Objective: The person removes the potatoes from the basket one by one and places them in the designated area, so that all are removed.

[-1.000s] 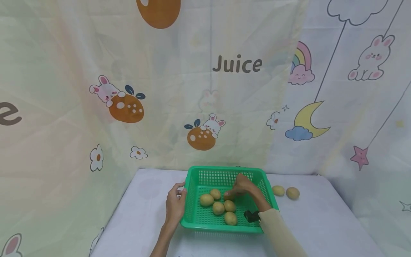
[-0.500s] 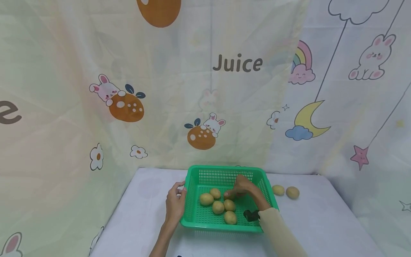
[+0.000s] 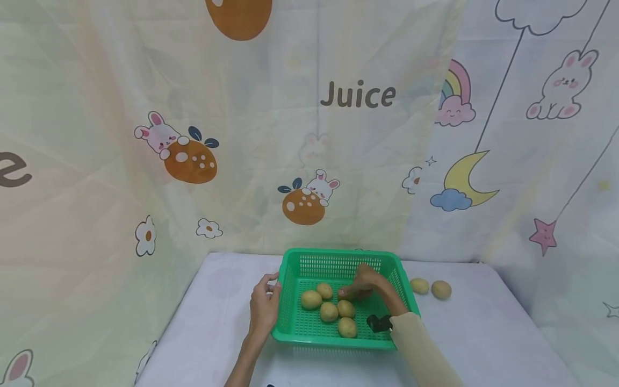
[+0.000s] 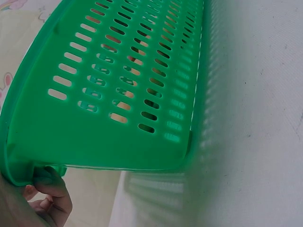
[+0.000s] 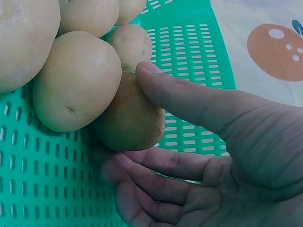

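Now the right hand (image 5: 199,156) grip pinches a potato (image 5: 128,116) between thumb and fingers.

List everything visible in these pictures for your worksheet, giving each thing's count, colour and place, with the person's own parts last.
basket: one, green, slotted, on the table's middle.
potatoes in the basket: six, yellow-brown, clustered on its floor; one lies partly under the right hand.
potatoes on the table: two, yellow-brown, right of the basket.
table: one, white covering.
backdrop cloth: cream and white, cartoon rabbits, the word Juice.
left hand: grips the basket's left rim.
right hand: inside the basket, thumb and fingers around a potato; cream sleeve.
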`<state>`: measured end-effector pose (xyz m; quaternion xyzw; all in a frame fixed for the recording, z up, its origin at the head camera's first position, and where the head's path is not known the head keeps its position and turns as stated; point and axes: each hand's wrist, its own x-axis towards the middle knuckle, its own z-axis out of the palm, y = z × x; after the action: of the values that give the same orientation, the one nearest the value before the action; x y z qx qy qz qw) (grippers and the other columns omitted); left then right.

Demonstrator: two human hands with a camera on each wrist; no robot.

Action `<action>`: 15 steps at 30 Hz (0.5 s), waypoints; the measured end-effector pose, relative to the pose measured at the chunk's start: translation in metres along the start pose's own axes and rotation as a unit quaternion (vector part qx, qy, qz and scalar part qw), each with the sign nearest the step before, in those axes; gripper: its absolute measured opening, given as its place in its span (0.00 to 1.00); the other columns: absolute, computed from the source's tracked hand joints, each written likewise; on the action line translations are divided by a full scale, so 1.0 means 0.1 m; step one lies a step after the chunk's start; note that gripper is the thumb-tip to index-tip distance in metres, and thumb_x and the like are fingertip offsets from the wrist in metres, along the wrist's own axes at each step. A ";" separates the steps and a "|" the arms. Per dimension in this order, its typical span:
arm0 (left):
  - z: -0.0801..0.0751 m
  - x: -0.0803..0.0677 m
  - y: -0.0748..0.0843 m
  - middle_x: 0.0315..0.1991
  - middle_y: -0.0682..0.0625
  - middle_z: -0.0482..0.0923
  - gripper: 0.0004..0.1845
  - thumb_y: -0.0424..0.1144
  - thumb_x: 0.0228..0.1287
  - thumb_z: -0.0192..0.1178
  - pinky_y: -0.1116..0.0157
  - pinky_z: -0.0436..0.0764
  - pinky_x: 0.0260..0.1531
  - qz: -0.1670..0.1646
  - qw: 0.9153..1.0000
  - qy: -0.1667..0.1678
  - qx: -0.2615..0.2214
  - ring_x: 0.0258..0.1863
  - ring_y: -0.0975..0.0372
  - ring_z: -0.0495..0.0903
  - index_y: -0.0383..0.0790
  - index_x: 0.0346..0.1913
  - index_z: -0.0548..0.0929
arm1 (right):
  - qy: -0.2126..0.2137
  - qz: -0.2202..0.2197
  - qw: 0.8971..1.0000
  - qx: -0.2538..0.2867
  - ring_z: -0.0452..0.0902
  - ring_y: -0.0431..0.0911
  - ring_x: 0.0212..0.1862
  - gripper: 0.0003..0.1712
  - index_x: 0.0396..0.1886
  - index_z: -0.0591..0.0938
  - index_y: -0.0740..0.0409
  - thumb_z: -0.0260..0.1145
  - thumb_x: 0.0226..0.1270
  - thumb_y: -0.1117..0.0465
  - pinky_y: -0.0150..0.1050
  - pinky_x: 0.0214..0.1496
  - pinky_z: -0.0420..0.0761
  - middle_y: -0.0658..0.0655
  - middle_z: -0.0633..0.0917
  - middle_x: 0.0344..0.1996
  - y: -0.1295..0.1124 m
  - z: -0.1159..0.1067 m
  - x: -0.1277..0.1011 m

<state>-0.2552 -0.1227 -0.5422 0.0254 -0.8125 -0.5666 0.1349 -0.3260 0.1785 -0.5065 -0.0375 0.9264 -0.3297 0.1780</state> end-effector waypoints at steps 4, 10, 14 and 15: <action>0.00 -0.01 0.00 0.38 0.41 0.86 0.17 0.34 0.84 0.57 0.68 0.79 0.25 -0.001 1.000 0.000 -0.001 0.23 0.61 0.83 0.37 0.68 0.84 | -0.001 0.006 1.000 0.011 0.62 0.40 0.19 0.33 0.07 0.73 0.50 0.88 0.58 0.52 0.34 0.26 0.67 0.47 0.71 0.08 0.00 0.00 0.00; 0.01 0.00 0.00 0.38 0.41 0.86 0.17 0.34 0.84 0.57 0.68 0.80 0.25 0.000 1.000 0.001 0.001 0.24 0.61 0.84 0.37 0.68 0.83 | 0.003 0.007 1.000 0.015 0.52 0.39 0.17 0.40 0.04 0.66 0.48 0.88 0.58 0.53 0.34 0.22 0.61 0.42 0.59 0.05 0.01 -0.01 0.02; 0.00 0.00 0.00 0.38 0.41 0.86 0.17 0.34 0.84 0.57 0.68 0.79 0.25 0.000 1.000 0.002 -0.001 0.23 0.61 0.83 0.36 0.68 0.83 | 0.016 0.011 0.999 0.041 0.53 0.38 0.16 0.37 0.03 0.70 0.49 0.90 0.53 0.56 0.32 0.21 0.62 0.42 0.61 0.06 0.01 -0.02 0.02; 0.00 0.00 0.00 0.38 0.41 0.86 0.17 0.34 0.84 0.57 0.68 0.80 0.25 0.000 1.000 0.002 -0.001 0.23 0.61 0.84 0.36 0.68 0.84 | 0.018 0.012 0.999 0.050 0.55 0.38 0.17 0.35 0.04 0.72 0.50 0.91 0.52 0.57 0.32 0.21 0.63 0.42 0.63 0.06 0.01 -0.03 0.02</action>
<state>-0.2555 -0.1225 -0.5426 0.0260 -0.8116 -0.5674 0.1365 -0.3289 0.1805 -0.5057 -0.0114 0.9122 -0.3740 0.1671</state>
